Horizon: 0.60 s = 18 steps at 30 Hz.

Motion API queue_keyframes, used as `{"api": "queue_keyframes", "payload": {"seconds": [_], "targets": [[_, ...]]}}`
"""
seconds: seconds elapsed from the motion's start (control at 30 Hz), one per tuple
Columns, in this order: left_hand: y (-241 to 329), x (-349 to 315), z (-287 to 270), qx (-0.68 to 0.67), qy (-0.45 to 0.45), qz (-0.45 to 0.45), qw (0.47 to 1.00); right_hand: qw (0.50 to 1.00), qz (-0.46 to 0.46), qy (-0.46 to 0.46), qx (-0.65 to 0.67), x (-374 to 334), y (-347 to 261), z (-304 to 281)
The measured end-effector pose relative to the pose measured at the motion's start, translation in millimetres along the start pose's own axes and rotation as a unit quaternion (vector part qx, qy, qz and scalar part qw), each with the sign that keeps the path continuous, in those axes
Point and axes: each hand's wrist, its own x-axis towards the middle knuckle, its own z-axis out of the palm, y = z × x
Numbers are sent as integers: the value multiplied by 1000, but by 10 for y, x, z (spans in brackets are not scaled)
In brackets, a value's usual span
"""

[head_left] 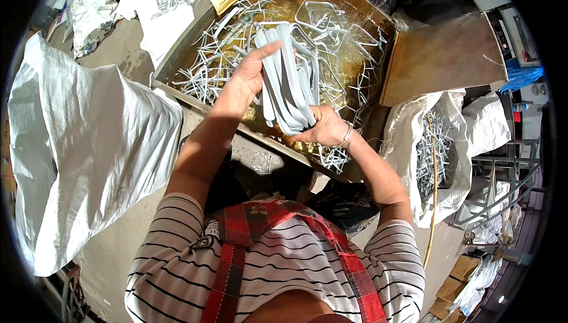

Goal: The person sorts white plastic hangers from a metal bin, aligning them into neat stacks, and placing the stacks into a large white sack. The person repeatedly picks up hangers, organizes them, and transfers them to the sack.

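Between my two hands is a stack of light grey plastic frames (284, 80), rounded at the corners, tilted over a shallow metal tank (177, 93). My left hand (253, 69) is closed on the stack's upper left side, thumb across the front. At its lower right corner my right hand (325, 126), with a bracelet at the wrist, grips the frames. My fingers behind the stack are hidden. Brownish liquid lies in the tank, with many thin white plastic pieces (204, 77) strewn along its sides. Clear frame-shaped pieces (319, 18) sit beyond the stack.
A big white woven sack (89, 157) stands left of the tank. To the right, an open sack (408, 139) holds more thin pieces, with a bamboo stick (434, 169) against it. A brown board (444, 56) leans by the tank's right edge. Water splashes at the far right corner.
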Motion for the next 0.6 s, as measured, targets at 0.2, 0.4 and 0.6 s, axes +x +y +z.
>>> {"api": "queue_keyframes", "payload": {"seconds": [0.2,0.4,0.6], "targets": [[59,-14,-42,19,-15,-21,999,996,-72,56,14,-67,99,-264],[-134,-164,76,-108,-169,-1,980,914,161,111,356,391,677,-498],[-193,-249,86,-150,-200,-21,968,898,53,103,424,475,735,-251]]}}
